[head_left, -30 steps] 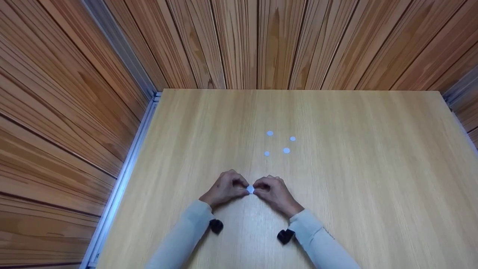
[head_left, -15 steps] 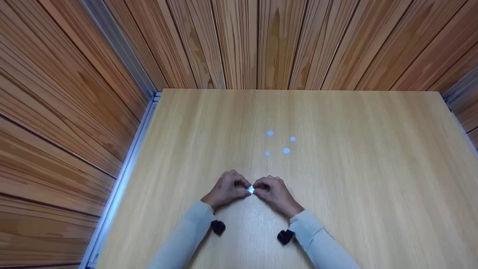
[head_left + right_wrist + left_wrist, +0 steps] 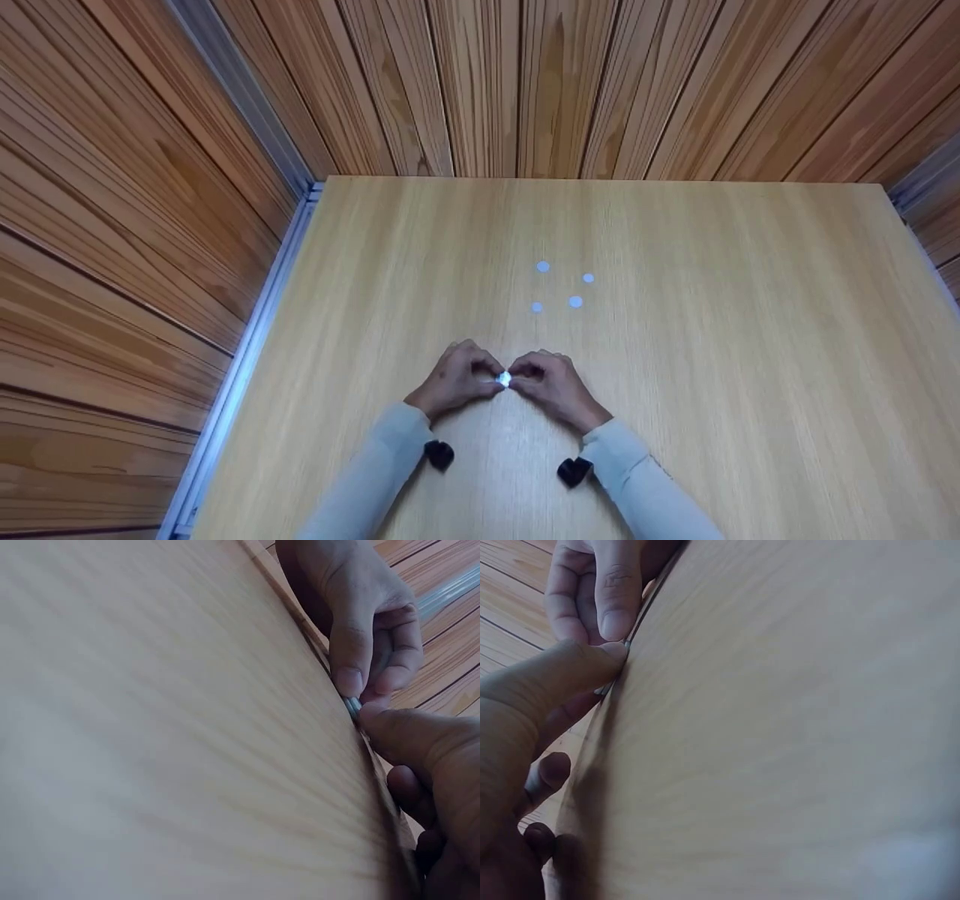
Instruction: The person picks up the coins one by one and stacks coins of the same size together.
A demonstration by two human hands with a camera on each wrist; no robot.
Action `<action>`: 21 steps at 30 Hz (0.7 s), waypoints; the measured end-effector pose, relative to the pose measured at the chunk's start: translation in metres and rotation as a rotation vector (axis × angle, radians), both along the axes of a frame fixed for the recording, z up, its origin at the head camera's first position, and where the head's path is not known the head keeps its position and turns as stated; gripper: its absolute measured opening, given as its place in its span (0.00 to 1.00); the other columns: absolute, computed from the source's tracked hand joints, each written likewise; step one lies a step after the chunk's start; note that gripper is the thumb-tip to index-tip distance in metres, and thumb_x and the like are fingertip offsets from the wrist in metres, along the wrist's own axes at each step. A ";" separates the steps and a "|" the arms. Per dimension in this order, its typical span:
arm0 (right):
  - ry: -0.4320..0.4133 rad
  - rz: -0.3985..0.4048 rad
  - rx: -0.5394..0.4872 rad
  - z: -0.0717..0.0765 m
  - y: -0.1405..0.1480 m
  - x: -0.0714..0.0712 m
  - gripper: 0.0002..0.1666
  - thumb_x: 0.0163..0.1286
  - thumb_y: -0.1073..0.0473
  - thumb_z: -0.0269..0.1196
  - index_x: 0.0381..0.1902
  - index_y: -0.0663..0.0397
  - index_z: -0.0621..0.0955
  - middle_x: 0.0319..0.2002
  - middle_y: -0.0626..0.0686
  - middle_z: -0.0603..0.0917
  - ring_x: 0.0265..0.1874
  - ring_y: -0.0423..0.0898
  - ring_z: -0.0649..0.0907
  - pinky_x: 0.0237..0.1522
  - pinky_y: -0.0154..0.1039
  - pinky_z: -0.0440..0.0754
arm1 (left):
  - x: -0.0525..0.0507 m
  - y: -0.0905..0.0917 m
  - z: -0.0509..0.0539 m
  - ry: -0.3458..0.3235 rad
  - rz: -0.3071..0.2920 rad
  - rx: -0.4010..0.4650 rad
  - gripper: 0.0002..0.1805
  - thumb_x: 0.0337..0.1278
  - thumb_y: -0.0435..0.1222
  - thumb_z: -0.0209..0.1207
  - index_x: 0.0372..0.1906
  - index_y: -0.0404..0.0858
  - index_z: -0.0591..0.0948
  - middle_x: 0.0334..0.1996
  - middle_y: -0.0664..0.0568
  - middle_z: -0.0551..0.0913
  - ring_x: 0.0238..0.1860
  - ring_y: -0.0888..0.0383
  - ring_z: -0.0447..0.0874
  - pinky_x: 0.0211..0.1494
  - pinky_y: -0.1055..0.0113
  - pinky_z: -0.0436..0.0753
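The left hand [image 3: 454, 379] has moved a tiny bit closer to the right hand [image 3: 551, 391] over the last second. The small shiny piece [image 3: 504, 379] between them looked like a flat, pale blue round, but now less of it shows and it gleams bright white. It may have been tipped or bent, so the hands seem to be doing careful work on it together. Both hands pinch the piece with thumb and finger, one on each side. It is at the near part of the bench [image 3: 712, 300], very low; it is hard to tell if it touches. Seen from the right wrist, its edge looks thin and blue-green, with light lines. Four flat, pale blue dots [image 3: 575, 301] lie farther back, apart from each other, just where they were.
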State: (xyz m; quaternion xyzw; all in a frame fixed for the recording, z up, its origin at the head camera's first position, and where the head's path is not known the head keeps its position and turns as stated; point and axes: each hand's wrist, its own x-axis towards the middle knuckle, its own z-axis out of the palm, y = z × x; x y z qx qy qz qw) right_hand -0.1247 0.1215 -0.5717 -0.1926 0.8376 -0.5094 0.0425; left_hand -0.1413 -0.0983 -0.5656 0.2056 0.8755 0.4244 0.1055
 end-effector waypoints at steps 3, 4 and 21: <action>-0.005 -0.001 -0.027 0.000 0.001 -0.001 0.08 0.62 0.60 0.73 0.39 0.54 0.87 0.34 0.44 0.86 0.35 0.40 0.82 0.40 0.35 0.78 | -0.001 0.000 0.000 -0.007 -0.003 -0.003 0.08 0.48 0.39 0.75 0.35 0.49 0.89 0.34 0.65 0.80 0.39 0.62 0.71 0.46 0.63 0.67; -0.008 -0.001 -0.037 0.001 0.002 -0.001 0.09 0.62 0.60 0.73 0.39 0.55 0.87 0.35 0.45 0.87 0.35 0.40 0.83 0.40 0.35 0.78 | -0.001 0.000 0.000 -0.003 -0.007 -0.006 0.08 0.48 0.39 0.75 0.35 0.49 0.89 0.34 0.65 0.80 0.39 0.62 0.71 0.46 0.63 0.67; -0.041 -0.129 -0.065 0.014 0.027 -0.021 0.09 0.63 0.63 0.72 0.42 0.56 0.86 0.36 0.48 0.88 0.33 0.43 0.84 0.36 0.32 0.79 | -0.002 -0.001 -0.001 -0.010 -0.018 -0.015 0.08 0.50 0.41 0.74 0.37 0.51 0.89 0.34 0.68 0.81 0.38 0.62 0.71 0.45 0.63 0.66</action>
